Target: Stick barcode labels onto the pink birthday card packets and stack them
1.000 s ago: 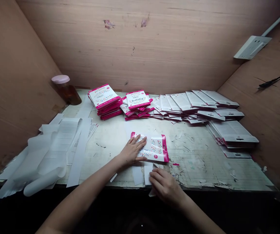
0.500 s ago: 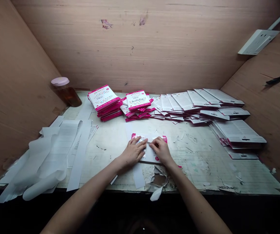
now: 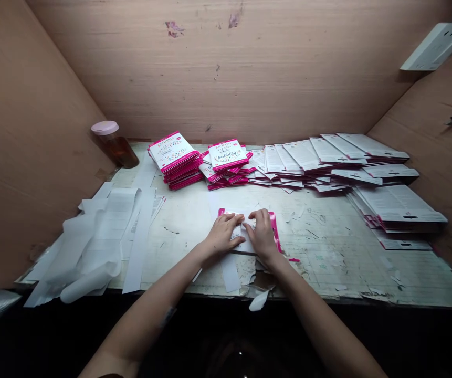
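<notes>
A white and pink packet (image 3: 246,245) lies flat near the front middle of the table, partly covered by both hands. My left hand (image 3: 222,234) rests on its left half, fingers stretched flat and thumb apart. Over the right half, my right hand (image 3: 263,237) has its fingers bent, thumb and fingertips pinched close to the packet's middle. What that pinch holds, if anything, is too small to make out. Pink shows at the packet's left and right edges.
Pink-edged packets are stacked at the back left (image 3: 174,157) and back middle (image 3: 228,157). White-backed packets (image 3: 407,202) spread along the right. Crumpled backing paper (image 3: 92,236) and a paper strip (image 3: 137,262) lie left, before a lidded jar (image 3: 117,147). The table's front edge is torn.
The view has shifted slightly. My right hand's fingers have risen and turned over the packet, still bent. My left hand's fingers have drawn closer together, still on the packet.
</notes>
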